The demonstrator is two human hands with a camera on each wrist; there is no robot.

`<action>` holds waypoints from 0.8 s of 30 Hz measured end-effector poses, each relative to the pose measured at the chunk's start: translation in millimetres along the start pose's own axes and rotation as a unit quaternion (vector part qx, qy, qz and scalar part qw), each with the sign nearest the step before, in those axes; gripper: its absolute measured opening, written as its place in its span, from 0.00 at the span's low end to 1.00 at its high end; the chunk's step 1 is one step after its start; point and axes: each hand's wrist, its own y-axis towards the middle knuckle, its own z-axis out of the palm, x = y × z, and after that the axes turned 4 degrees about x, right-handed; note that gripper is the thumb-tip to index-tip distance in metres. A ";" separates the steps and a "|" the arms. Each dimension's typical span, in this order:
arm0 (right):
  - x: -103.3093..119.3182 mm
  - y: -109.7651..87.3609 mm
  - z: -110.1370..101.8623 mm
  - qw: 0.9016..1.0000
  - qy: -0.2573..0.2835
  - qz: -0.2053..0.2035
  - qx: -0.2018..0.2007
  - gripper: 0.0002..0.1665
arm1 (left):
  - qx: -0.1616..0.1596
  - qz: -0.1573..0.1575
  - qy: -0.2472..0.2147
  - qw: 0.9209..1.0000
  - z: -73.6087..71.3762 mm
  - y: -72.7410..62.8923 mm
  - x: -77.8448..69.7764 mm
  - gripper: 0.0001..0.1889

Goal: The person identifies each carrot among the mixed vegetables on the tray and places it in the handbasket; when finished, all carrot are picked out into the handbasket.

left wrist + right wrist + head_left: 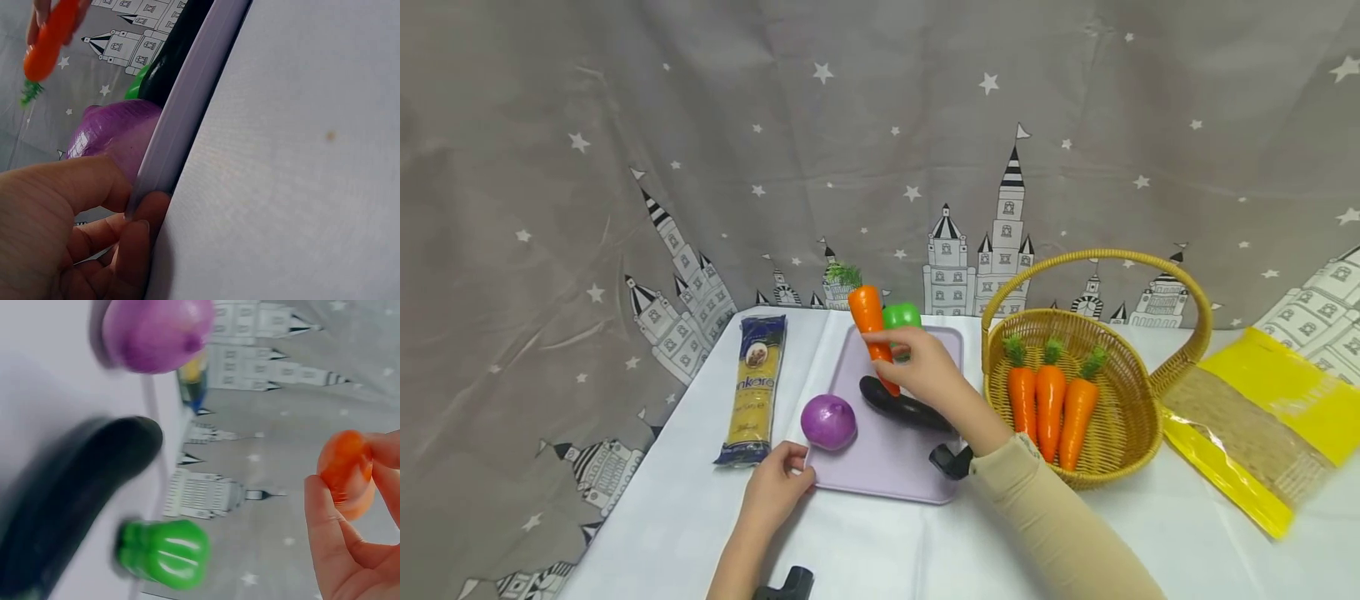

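Note:
My right hand [921, 367] pinches an orange carrot [867, 310] between thumb and fingers, above the lilac tray [880, 490]. The carrot's green top points up and away. At the tray's near left corner, my left hand [778, 483] grips the rim; in the left wrist view its thumb lies above the edge and fingertips [134, 250] below. On the tray are a purple onion [828, 422], a dark eggplant [904, 406] and a green bell pepper [901, 315]. The right hand partly covers the pepper, which shows fully in the right wrist view.
A wicker basket [1127, 446] with a tall handle stands right of the tray, with three carrots [1050, 400] inside. Farther right lies a yellow, partly clear bag [1255, 417]. A pasta packet [752, 392] lies left of the tray. A grey castle-print curtain [865, 108] hangs behind the table.

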 end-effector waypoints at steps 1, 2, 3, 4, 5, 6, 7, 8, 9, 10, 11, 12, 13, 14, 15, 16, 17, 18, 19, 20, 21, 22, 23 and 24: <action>2.4 -5.7 -4.3 1.000 0.003 -0.010 -0.005 0.22 | 0.001 0.000 0.000 1.000 0.4 0.4 0.0 0.17; 4.6 -11.6 -8.9 1.000 0.008 -0.018 -0.010 0.22 | 0.002 0.001 0.000 1.000 0.7 0.9 0.1 0.17; 6.6 -17.4 -13.3 0.999 0.013 -0.026 -0.015 0.22 | 0.003 0.001 0.000 1.000 0.9 1.1 -0.1 0.17; 8.5 -23.3 -17.8 0.999 0.019 -0.033 -0.020 0.22 | 0.005 0.001 -0.001 1.000 1.0 1.4 -0.2 0.17; 10.4 -29.4 -22.6 0.999 0.023 -0.040 -0.025 0.22 | 0.006 0.001 -0.001 1.000 0.9 1.6 -0.3 0.17; 12.2 -35.4 -27.3 0.998 0.025 -0.048 -0.029 0.22 | 0.007 0.000 0.000 1.000 0.7 1.7 -0.3 0.17; 14.1 -41.6 -32.1 0.998 0.028 -0.052 -0.032 0.22 | 0.008 0.000 0.001 1.000 0.3 1.6 -0.5 0.17; 15.8 -47.8 -36.5 0.997 0.032 -0.055 -0.035 0.22 | 0.008 0.000 0.003 1.000 -0.2 1.6 -0.5 0.17; 17.1 -54.1 -40.8 0.997 0.035 -0.059 -0.037 0.22 | 0.009 0.000 0.004 1.000 -0.8 1.5 -0.5 0.17; 17.8 -60.9 -45.3 0.997 0.038 -0.061 -0.040 0.23 | 0.011 0.000 0.006 1.000 -0.9 1.6 -0.6 0.17; 18.3 -67.7 -49.5 0.996 0.041 -0.063 -0.041 0.24 | 0.012 0.000 0.009 1.000 -1.0 1.7 -0.7 0.17; 18.2 -74.3 -53.4 0.996 0.048 -0.066 -0.042 0.25 | 0.013 0.000 0.010 1.000 -1.1 1.9 -0.7 0.17; 18.1 -81.1 -57.2 0.995 0.055 -0.066 -0.043 0.25 | 0.015 0.000 0.010 1.000 -1.1 2.0 -0.8 0.17; 17.5 -87.8 -60.7 0.995 0.060 -0.068 -0.045 0.26 | 0.017 0.000 0.010 1.000 -1.1 2.3 -0.7 0.17; 16.4 -94.4 -64.0 0.994 0.063 -0.069 -0.048 0.26 | 0.018 -0.001 0.010 1.000 -1.0 2.5 -0.7 0.17; 15.3 -100.9 -67.1 0.994 0.064 -0.071 -0.052 0.26 | 0.020 -0.001 0.008 1.000 -0.8 2.8 -0.7 0.17; 13.9 -107.1 -70.1 0.994 0.063 -0.072 -0.057 0.26 | 0.021 -0.001 0.006 1.000 -0.5 3.2 -0.6 0.17; 12.4 -113.5 -73.0 0.994 0.062 -0.071 -0.062 0.27 | 0.022 -0.001 0.004 1.000 -0.3 3.5 -0.8 0.18; 11.0 -119.9 -75.7 0.994 0.057 -0.069 -0.068 0.27 | 0.023 -0.001 0.002 1.000 -0.1 3.8 -0.8 0.18; 9.1 -126.2 -78.2 0.994 0.050 -0.067 -0.075 0.27 | 0.024 -0.002 -0.001 1.000 0.1 4.1 -0.9 0.18; 7.3 -132.3 -80.8 0.994 0.044 -0.064 -0.082 0.27 | 0.024 -0.002 -0.001 1.000 0.3 4.4 -0.7 0.18; 5.3 -138.5 -83.1 0.994 0.038 -0.057 -0.087 0.26 | 0.024 -0.002 -0.001 1.000 0.6 4.7 -0.5 0.17; 3.3 -144.5 -85.2 0.994 0.033 -0.050 -0.092 0.27 | 0.024 -0.003 0.001 1.000 0.8 4.9 -0.5 0.18; 1.1 -150.4 -87.0 0.994 0.027 -0.041 -0.098 0.27 | 0.025 -0.003 0.002 1.000 1.0 5.0 -0.2 0.18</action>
